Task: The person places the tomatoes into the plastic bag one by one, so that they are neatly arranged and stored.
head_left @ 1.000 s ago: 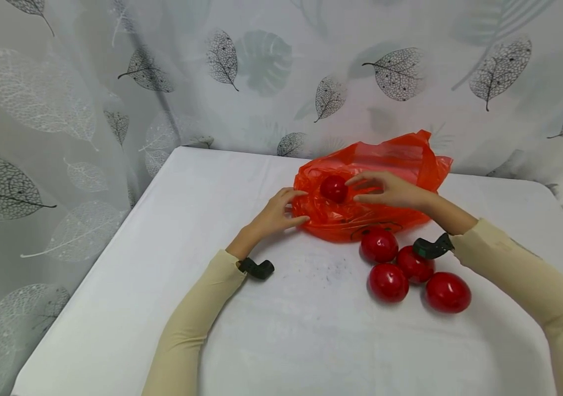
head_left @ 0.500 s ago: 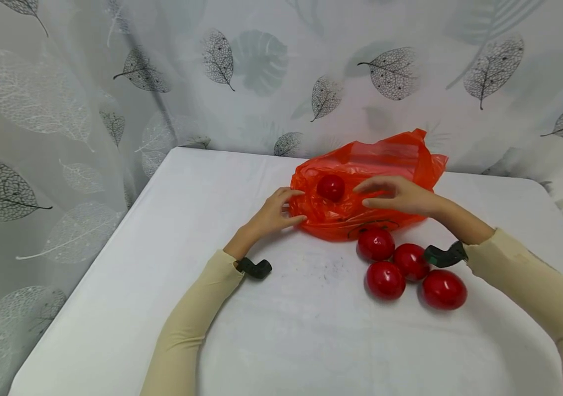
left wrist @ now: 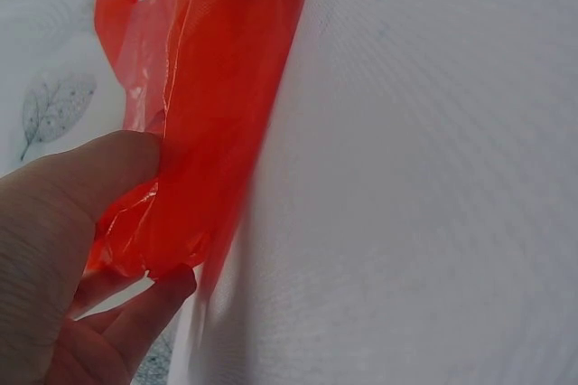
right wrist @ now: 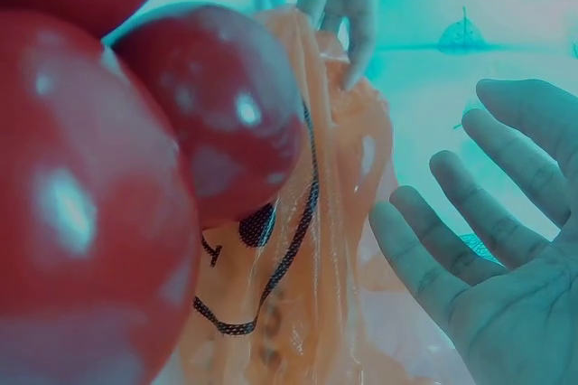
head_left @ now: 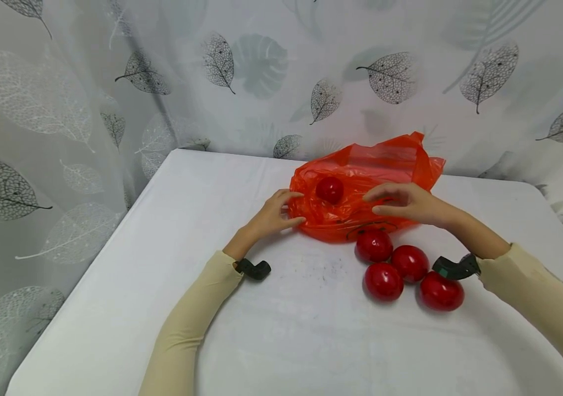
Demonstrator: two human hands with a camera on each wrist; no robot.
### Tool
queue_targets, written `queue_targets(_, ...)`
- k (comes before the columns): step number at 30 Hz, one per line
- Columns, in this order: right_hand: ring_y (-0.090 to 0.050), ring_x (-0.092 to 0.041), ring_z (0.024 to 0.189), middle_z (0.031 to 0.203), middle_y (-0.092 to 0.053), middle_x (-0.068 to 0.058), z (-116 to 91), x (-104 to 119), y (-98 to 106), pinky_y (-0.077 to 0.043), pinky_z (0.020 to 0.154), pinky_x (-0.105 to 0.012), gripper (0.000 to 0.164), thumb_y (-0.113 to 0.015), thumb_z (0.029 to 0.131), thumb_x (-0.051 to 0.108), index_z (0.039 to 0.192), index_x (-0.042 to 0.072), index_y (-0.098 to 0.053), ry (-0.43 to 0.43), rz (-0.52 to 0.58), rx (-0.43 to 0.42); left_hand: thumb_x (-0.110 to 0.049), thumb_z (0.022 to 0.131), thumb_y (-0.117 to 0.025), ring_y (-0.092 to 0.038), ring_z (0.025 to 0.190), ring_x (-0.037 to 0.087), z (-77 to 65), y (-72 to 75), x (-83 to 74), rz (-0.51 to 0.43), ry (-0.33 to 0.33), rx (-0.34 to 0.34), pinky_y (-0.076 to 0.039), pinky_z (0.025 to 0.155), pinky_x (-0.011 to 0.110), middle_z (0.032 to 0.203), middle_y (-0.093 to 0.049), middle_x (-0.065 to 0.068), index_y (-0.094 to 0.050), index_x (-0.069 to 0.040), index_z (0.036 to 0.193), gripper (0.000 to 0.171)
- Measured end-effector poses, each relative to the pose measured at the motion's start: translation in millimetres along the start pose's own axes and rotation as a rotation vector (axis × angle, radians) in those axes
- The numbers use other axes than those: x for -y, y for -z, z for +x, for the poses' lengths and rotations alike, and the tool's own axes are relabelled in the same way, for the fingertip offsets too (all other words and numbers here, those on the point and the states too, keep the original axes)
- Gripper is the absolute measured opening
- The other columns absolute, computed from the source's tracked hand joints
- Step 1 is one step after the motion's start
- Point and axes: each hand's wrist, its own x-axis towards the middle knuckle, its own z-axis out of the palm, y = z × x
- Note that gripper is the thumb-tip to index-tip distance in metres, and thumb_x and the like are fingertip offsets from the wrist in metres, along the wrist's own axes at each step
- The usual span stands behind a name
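Observation:
A thin red plastic bag [head_left: 360, 212] lies at the back of the white table, its mouth spread. Inside its left half sits a glossy red rounded object [head_left: 329, 190]; its exact kind is unclear. My left hand [head_left: 272, 213] grips the left end of the bag; in the left wrist view the thumb [left wrist: 126, 164] lies on one side and the fingers [left wrist: 153, 313] on the other. Over the bag's right part hovers my right hand [head_left: 412, 204], holding nothing. Its fingers [right wrist: 470, 213] are spread and relaxed in the right wrist view.
Several more glossy red rounded objects [head_left: 383, 281] stand clustered in front of the bag, below my right wrist. Some touch one another. A leaf-patterned curtain [head_left: 261, 71] hangs behind the white table [head_left: 286, 330]. Each wrist wears a dark curved mount [head_left: 256, 269].
My right hand has drawn away from the red object in the bag, moving right and toward me. The left hand keeps its place at the bag, and the object stays put.

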Motion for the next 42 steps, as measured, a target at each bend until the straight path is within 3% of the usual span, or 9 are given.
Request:
queue_targets(6,-0.059,-0.013,0.112,0.118,-0.064,-0.018,-12,2,-3,-0.050,0.089,-0.017,0.030,-0.064,0.092,0.003,0.122,-0.002,-0.062,-0.016,0.027,-0.023,-0.021,0.085,-0.077,-0.057,0.117,0.029,0.6,-0.6,1.3,0.011,-0.005,-0.001,-0.051,0.097,0.033,0.137,-0.046,0.016,-0.052,-0.005,0.135,0.058)
queue_targets(15,-0.058,-0.011,0.111,0.121,-0.062,-0.014,-34,2,-8,-0.055,0.085,-0.024,0.031,-0.060,0.093,-0.001,0.123,-0.007,-0.059,-0.022,0.125,0.000,-0.020,0.085,-0.077,-0.056,0.118,0.029,1.5,0.7,2.2,-0.003,0.013,0.011,-0.051,0.096,0.033,0.138,-0.046,0.015,-0.052,-0.006,0.136,0.058)
queue_targets(21,-0.057,-0.007,0.114,0.122,-0.063,-0.012,-49,0,-8,-0.054,0.086,-0.023,0.031,-0.058,0.093,-0.005,0.124,-0.010,-0.056,-0.012,0.152,0.021,-0.022,0.085,-0.076,-0.055,0.119,0.029,1.7,1.4,0.3,-0.006,0.019,0.016,-0.051,0.096,0.033,0.138,-0.045,0.014,-0.052,-0.007,0.136,0.058)
queue_targets(31,-0.057,-0.003,0.111,0.120,-0.065,-0.006,-72,-9,-13,-0.055,0.082,-0.022,0.031,-0.059,0.093,-0.003,0.124,-0.002,-0.060,-0.044,0.071,-0.006,-0.022,0.085,-0.076,-0.054,0.120,0.029,2.2,1.7,0.5,0.000,0.027,0.024,-0.051,0.097,0.034,0.137,-0.046,0.014,-0.052,-0.008,0.136,0.058)
queue_targets(42,-0.059,-0.007,0.111,0.122,-0.065,-0.004,-88,-18,-21,-0.054,0.083,-0.022,0.033,-0.059,0.094,0.000,0.127,-0.001,-0.058,-0.099,0.093,-0.023,-0.022,0.085,-0.077,-0.056,0.119,0.031,1.1,-0.8,0.4,0.019,0.012,0.018,-0.050,0.098,0.036,0.137,-0.047,0.016,-0.052,-0.006,0.136,0.058)
